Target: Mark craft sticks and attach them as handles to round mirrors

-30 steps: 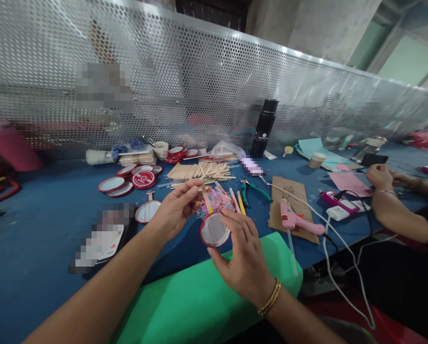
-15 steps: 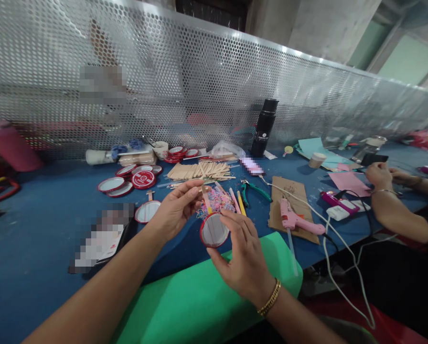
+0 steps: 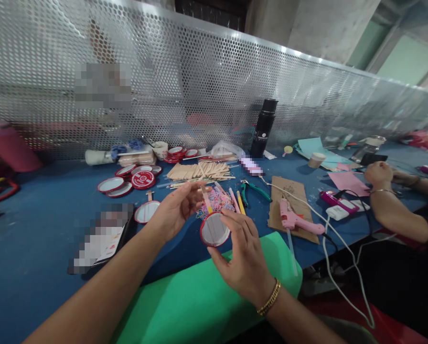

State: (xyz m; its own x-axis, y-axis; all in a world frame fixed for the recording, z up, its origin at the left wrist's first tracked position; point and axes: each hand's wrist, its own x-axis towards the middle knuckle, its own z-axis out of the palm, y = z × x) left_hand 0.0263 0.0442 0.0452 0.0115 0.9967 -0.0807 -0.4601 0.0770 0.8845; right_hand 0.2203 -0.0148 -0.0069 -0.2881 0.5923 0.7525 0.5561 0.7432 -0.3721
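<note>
My right hand (image 3: 240,251), a gold bracelet on its wrist, grips a round red-rimmed jar lid (image 3: 215,229) by its edge, pale inner side facing me. A flat wooden craft stick (image 3: 206,198) with a yellow patch at its base rises from the lid's top. My left hand (image 3: 176,210) is beside the stick's upper end, fingers apart, with the fingertips near the tip; whether they touch cannot be made out. Behind the stick lies a heap of colourful small loops (image 3: 219,198). Another lid with a short stick (image 3: 146,211) rests left of my left hand.
Loose craft sticks (image 3: 199,170) and several red lids (image 3: 143,179) lie farther back. Green-handled pliers (image 3: 259,190) and a pink glue gun (image 3: 296,220) on cardboard (image 3: 276,212) are rightward, with white cables (image 3: 326,258). A black bottle (image 3: 264,129) stands behind. At right are another person's hands (image 3: 379,174).
My left fingers have loosened and spread slightly at the stick's upper end. The lid in my right hand has stayed nearly still.
</note>
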